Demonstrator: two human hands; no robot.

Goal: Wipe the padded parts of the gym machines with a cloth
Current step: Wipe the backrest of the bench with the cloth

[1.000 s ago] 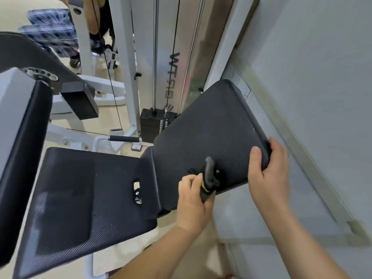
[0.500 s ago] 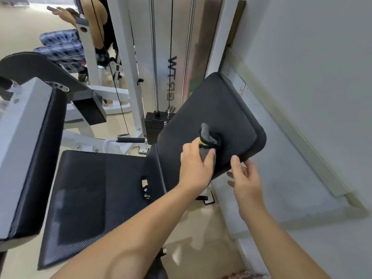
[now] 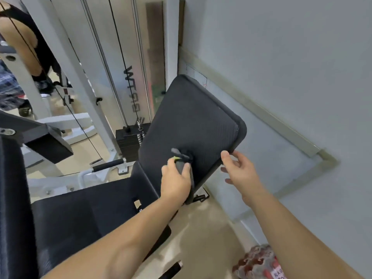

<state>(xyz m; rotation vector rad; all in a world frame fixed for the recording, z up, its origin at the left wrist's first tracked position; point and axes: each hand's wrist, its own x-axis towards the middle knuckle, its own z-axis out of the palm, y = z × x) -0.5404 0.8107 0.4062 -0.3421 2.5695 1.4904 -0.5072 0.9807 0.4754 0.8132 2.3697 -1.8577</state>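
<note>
In the head view, a dark grey cloth with a yellow-green edge is gripped in the left hand and pressed against the lower part of the tilted black back pad. The right hand is held with fingers spread and nothing in it, just beside the pad's lower right edge. The black seat pad is seen below left of the back pad. A weight stack stands behind, beside the grey wall.

Right hand released the back pad.
</note>
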